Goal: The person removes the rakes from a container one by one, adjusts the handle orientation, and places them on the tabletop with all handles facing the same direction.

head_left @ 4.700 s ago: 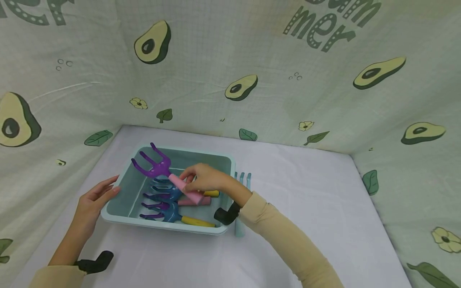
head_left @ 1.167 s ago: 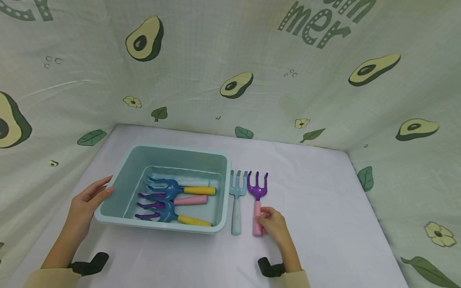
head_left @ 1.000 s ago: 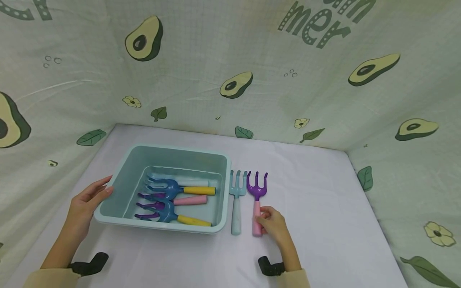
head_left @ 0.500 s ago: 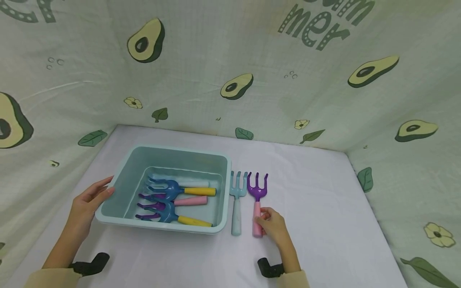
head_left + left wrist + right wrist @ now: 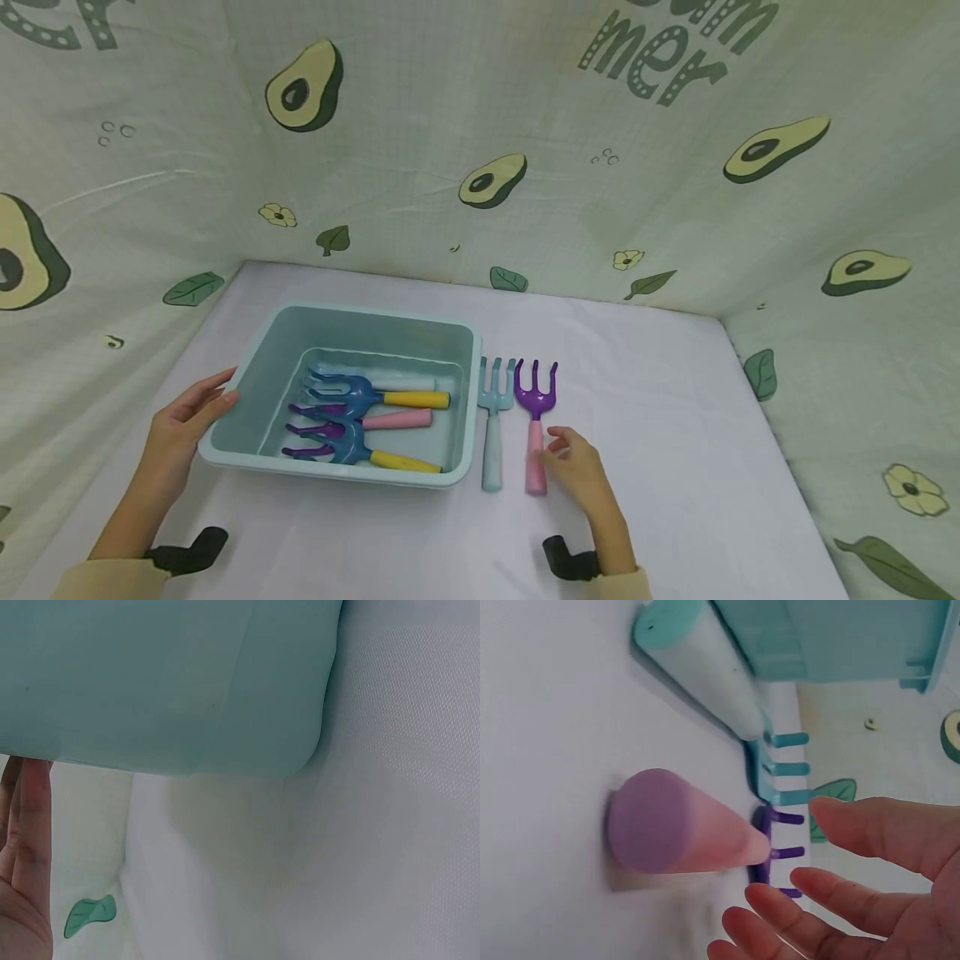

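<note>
My left hand (image 5: 180,425) touches the left rim of a pale teal plastic tub (image 5: 251,417) with straight fingers; in the left wrist view its fingers (image 5: 31,825) reach up to the tub's edge. A purple hand fork (image 5: 535,404) with a pink handle lies on the table, tines pointing away. Just right of that handle is my right hand (image 5: 577,471), and the right wrist view shows its thumb and fingers spread, holding nothing. Parallel to the purple fork, on its left, lies a pale blue hand fork (image 5: 492,433).
Inside the tub lie several more hand forks: blue ones with yellow handles (image 5: 408,461), a purple one with a pink handle (image 5: 397,418) and a pale blue one (image 5: 408,384). A white cloth covers the table (image 5: 637,400); an avocado-print curtain (image 5: 405,125) surrounds it.
The purple fork came out of the tub in my right hand and was laid beside the pale blue one. My right fingers have now let go of its handle. The left hand stays at the tub.
</note>
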Tool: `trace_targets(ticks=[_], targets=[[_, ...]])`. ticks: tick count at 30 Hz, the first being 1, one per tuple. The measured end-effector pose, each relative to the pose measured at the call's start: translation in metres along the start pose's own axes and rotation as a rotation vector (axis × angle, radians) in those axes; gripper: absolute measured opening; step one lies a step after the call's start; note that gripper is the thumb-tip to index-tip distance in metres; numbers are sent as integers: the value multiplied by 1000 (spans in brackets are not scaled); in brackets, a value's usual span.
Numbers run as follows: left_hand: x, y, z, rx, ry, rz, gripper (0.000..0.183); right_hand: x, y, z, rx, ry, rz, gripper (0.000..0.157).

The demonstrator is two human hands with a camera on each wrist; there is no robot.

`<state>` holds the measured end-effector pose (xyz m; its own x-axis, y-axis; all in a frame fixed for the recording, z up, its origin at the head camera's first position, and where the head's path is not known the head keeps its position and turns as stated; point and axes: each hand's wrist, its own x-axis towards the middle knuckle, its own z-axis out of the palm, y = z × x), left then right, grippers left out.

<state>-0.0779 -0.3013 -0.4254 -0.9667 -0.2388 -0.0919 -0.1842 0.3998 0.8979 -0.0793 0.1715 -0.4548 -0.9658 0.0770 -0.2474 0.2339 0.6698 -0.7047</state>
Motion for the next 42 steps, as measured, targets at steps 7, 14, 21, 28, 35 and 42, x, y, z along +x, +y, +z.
trace_targets(ticks=[7, 14, 21, 28, 35, 42], targets=[[0, -3, 0, -20, 4, 15, 48, -7, -22, -15, 6, 5, -49, 40], [1, -7, 1, -24, 20, -6, 49, -11, -47, -31, 1, -7, -148, 39], [0, -1, 0, 6, 4, -2, 51, -12, -74, -43, -8, -36, -244, 41], [0, -2, 0, 27, 1, -29, 51, -14, -104, -50, -4, -87, -334, 43], [0, -3, 0, 5, 9, -6, 50, -18, -139, -53, -85, -128, -485, 40], [13, -30, -2, 6, 12, -60, 49, -21, -174, -49, -192, -223, -574, 42]])
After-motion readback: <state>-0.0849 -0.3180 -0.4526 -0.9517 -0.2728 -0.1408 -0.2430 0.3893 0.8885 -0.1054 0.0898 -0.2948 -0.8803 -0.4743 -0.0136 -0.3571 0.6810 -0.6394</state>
